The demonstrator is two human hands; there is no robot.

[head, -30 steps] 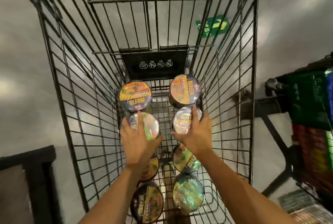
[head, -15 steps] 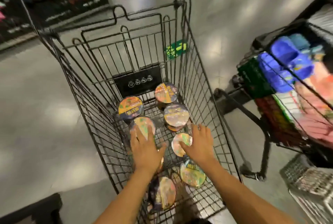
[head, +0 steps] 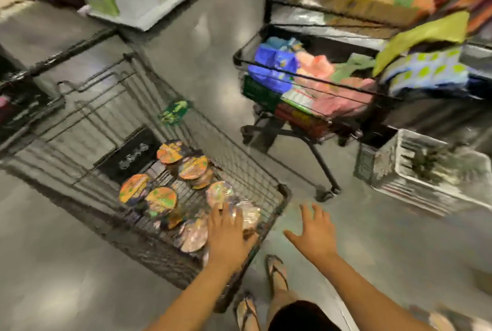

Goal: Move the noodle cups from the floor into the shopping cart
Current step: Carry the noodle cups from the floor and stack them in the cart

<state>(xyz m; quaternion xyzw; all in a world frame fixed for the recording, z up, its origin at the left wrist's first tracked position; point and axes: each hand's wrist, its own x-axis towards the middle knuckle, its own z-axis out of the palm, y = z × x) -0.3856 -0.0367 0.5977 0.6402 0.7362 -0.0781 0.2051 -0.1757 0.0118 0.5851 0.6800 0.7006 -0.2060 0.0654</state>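
Frame heavily motion-blurred; fine detail unreliable

- Floor point(head: 53, 264): grey, glossy, carries everything listed below
- Shopping cart point(head: 234, 155): black wire, left of centre on the floor, seen from above. Its near right corner lies just ahead of the person
- Second cart point(head: 319, 82): stands past the shopping cart's right edge, apart from it. Loaded with blue, pink and green packs
- White crate point(head: 399, 187): on the floor towards the right edge of the view, beside the second cart's wheels
- Black panel point(head: 127, 155): on the far end wall of the shopping cart, white icons on it, unreadable
- Noodle cups point(head: 161, 199): all those visible stand inside the shopping cart on its wire bottom, lids up, in two rough rows running from the far end wall to the near right corner. At least seven lids counted; blur prevents an exact count
- Left hand point(head: 229, 235): inside the cart at its near right corner, palm down over the nearest cups, fingers point(head: 221, 211) straight and released, holding nothing. Contact with the lids cannot be told
- Right hand point(head: 315, 235): outside the cart, over bare floor just past the near right corner, fingers spread and released, holding nothing
- Sandals point(head: 277, 272): on the person's feet, on the floor beside the cart's near edge
- Green tag point(head: 174, 111): on the cart's right side wire near the far end
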